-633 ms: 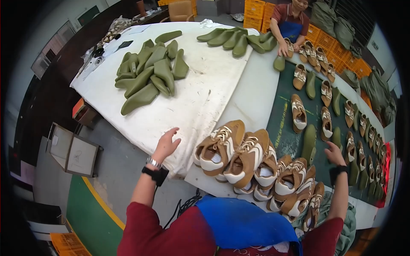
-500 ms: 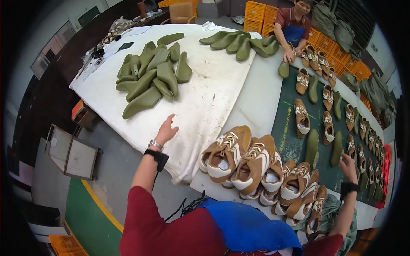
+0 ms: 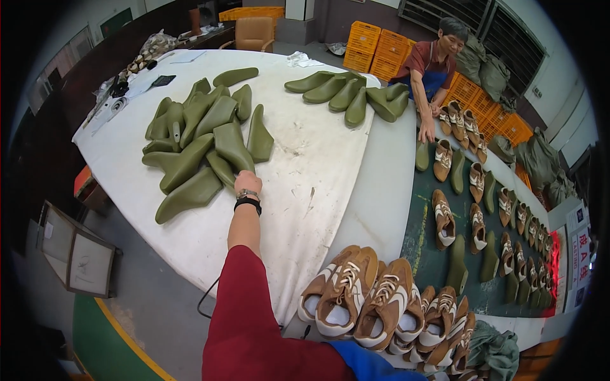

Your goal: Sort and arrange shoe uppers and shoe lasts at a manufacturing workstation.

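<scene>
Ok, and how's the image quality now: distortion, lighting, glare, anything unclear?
Head view: strong fisheye, black corners, the white table's edges bending; head view: fairly even light, soft shadows by the green shoe lasts; head view: a red glow at the green belt's right end, shoes shrinking toward it; head view: left hand visible, fingertips unclear.

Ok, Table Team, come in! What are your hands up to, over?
Left hand: at the green foot forms, fingers hidden, grip unclear. Right hand: out of view. Brown-and-white shoes: right of the left arm, not blocking.
</scene>
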Available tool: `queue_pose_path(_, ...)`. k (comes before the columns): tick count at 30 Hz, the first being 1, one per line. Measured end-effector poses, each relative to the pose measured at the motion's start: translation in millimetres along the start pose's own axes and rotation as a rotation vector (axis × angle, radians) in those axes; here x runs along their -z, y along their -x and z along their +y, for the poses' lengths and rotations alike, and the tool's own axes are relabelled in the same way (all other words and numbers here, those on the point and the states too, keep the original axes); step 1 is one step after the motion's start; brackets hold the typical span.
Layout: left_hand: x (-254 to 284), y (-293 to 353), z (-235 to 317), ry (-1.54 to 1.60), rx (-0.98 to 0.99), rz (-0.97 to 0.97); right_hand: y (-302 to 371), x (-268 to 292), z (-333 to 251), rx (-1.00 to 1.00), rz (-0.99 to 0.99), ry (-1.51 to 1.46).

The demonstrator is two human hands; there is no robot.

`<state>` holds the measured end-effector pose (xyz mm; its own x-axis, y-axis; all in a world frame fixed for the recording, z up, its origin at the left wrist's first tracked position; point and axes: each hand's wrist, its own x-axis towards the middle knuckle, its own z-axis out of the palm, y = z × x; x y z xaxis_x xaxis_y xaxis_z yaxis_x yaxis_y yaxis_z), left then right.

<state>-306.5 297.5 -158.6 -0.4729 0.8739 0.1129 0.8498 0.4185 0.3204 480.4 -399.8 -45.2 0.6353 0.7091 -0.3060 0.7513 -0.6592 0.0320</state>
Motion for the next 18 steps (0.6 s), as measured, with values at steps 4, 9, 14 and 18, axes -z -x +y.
queue_pose_path(4, 22.2, 30.0, 73.1, -0.043, -0.170, -0.159, 24.6, -4.7, 44.8, -0.067, -0.014, 0.036)
queue_pose_path(9, 70.3, 72.5, 95.6, 0.535, -0.869, -0.775, 60.1, -11.8, 64.9, -0.109, -0.094, 0.068)
queue_pose_path(14, 43.2, -1.8, 49.8, -0.349, -0.802, -0.097, 90.3, -24.0, 71.0, -0.139, -0.153, 0.071)
queue_pose_path(18, 11.4, -42.6, 25.1, -0.284, -0.670, -0.120, 89.5, -45.7, 61.4, -0.144, -0.179, 0.052)
